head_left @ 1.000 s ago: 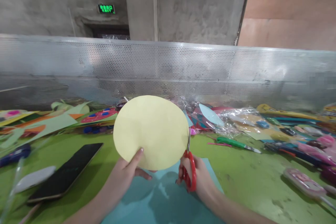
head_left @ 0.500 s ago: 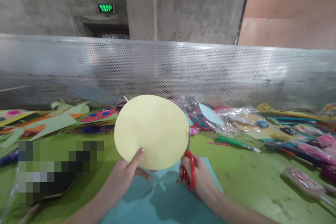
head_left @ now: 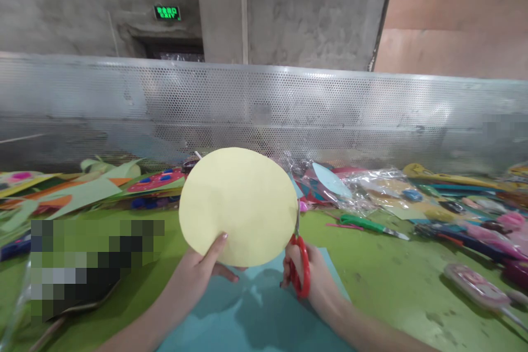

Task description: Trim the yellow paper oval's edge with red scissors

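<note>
My left hand (head_left: 202, 269) pinches the lower edge of a pale yellow paper oval (head_left: 238, 206) and holds it upright above the table. My right hand (head_left: 315, 278) grips red-handled scissors (head_left: 298, 264), whose blades rise along the oval's right edge. Under both hands lies a light blue paper sheet (head_left: 256, 313) on the green table (head_left: 391, 280).
A perforated metal screen (head_left: 264, 115) runs across the back of the table. Coloured paper scraps (head_left: 82, 187) lie at the left, plastic-wrapped craft packs (head_left: 371, 187) and pens at the right. Green-handled scissors (head_left: 371, 225) lie right of the oval. A blurred patch (head_left: 94, 264) covers something at the left.
The oval and both hands have barely shifted; the scissors stay at the oval's right edge.
</note>
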Action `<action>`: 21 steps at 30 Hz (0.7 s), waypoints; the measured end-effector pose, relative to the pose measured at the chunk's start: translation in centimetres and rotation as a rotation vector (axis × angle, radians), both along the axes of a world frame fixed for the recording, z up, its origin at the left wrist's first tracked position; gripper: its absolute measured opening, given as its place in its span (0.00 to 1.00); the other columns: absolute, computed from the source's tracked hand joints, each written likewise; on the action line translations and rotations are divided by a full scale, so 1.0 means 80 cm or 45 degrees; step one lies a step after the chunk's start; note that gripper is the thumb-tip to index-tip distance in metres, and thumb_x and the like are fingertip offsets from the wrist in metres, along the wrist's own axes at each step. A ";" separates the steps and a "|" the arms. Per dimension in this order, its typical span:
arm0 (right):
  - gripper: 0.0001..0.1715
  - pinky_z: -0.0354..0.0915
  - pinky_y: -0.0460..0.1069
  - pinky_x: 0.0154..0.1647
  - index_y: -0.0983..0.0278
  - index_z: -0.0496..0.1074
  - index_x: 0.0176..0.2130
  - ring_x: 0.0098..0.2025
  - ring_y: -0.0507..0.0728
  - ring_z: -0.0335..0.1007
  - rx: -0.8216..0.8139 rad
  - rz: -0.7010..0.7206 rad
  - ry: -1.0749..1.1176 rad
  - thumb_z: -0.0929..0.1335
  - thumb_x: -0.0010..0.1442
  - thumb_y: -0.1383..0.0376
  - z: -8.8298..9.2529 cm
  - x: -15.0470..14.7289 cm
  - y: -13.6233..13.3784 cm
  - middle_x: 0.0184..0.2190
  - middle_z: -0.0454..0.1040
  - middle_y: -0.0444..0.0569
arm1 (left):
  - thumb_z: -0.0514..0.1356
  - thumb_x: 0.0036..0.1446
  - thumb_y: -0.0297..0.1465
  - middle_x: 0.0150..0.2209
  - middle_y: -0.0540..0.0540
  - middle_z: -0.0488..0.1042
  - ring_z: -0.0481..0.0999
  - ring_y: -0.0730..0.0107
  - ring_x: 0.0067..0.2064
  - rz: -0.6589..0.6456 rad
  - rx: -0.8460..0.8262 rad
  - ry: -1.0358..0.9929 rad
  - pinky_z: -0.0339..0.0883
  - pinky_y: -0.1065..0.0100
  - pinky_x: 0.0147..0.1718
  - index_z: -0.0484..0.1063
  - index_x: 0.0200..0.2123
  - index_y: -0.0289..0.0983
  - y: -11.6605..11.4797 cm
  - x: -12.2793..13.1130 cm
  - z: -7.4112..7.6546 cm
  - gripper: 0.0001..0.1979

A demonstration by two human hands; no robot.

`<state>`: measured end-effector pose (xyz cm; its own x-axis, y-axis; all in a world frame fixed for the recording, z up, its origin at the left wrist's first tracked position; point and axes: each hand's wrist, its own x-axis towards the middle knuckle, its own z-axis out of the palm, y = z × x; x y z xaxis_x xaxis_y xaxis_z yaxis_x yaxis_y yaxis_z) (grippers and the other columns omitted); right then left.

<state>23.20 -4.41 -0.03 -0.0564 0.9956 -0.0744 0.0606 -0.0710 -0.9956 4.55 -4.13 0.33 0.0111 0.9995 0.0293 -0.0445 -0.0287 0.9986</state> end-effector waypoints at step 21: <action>0.12 0.60 0.44 0.19 0.63 0.55 0.17 0.14 0.48 0.59 0.007 -0.018 -0.040 0.58 0.48 0.62 -0.004 0.004 0.004 0.11 0.58 0.39 | 0.56 0.49 0.39 0.37 0.39 0.75 0.76 0.60 0.25 0.012 0.042 0.015 0.71 0.61 0.24 0.61 0.47 0.32 0.002 0.000 0.000 0.24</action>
<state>23.51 -4.09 -0.39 -0.0397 0.9967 -0.0706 0.0910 -0.0667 -0.9936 4.52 -3.97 0.36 0.0019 0.9981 0.0623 -0.0319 -0.0622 0.9976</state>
